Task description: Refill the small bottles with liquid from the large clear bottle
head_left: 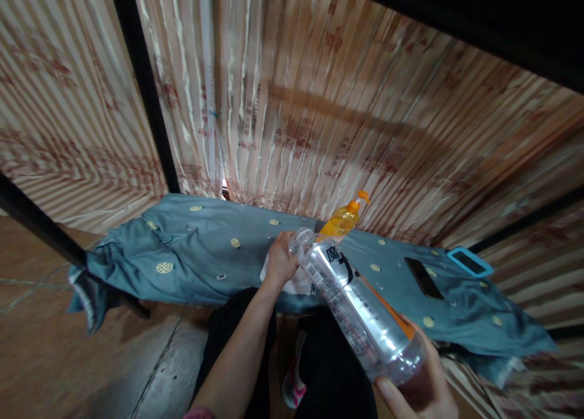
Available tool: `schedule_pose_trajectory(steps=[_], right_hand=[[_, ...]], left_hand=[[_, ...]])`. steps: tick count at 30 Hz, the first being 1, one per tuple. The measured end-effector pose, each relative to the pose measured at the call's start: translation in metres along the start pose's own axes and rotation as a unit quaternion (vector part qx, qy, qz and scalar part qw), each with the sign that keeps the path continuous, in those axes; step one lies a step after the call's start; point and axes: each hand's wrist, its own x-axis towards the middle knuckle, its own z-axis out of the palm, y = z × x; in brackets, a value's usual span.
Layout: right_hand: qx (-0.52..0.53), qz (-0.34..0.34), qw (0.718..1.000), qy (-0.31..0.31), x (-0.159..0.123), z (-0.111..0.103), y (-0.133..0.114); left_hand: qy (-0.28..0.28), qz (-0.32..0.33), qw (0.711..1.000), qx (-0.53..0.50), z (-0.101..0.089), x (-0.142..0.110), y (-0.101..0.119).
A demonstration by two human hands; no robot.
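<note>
A large clear plastic bottle (360, 309) with a silver, black and orange label lies tilted across the view, its neck to the upper left. My right hand (426, 379) is closed around its base end. At the neck, my left hand (281, 259) has its fingers curled in; the bottle partly hides the fingertips. A white cloth (298, 283) with some dark print lies beneath my left hand on the blue-grey pineapple-print fabric (182, 273). Just behind the bottle stands a pump bottle (341, 220) of yellow liquid with an orange pump top.
A dark phone (424, 278) and a blue-framed object (469, 261) lie on the fabric at the right. Striped sheeting (292, 103) hangs behind it. A black post (143, 84) rises at the left. My legs (337, 364) are against the front edge, above a tiled floor (150, 358).
</note>
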Motion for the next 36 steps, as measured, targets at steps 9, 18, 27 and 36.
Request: schedule_pose_trajectory(steps=[9, 18, 27, 36], right_hand=[[-0.006, -0.029, 0.999, -0.044, 0.013, -0.016, 0.016], [0.056, -0.006, 0.996, -0.066, 0.02, -0.021, 0.043], [0.048, 0.019, 0.998, -0.025, 0.007, -0.004, 0.025], [0.048, 0.012, 0.999, -0.018, 0.002, -0.003, 0.013]], left_hand=[[0.014, 0.02, 1.0, -0.002, 0.003, -0.003, -0.004], [0.013, 0.011, 1.0, 0.021, 0.007, 0.001, -0.006], [0.012, 0.008, 1.0, 0.024, 0.008, 0.002, -0.006], [0.011, 0.013, 1.0, 0.004, 0.006, -0.001, -0.004]])
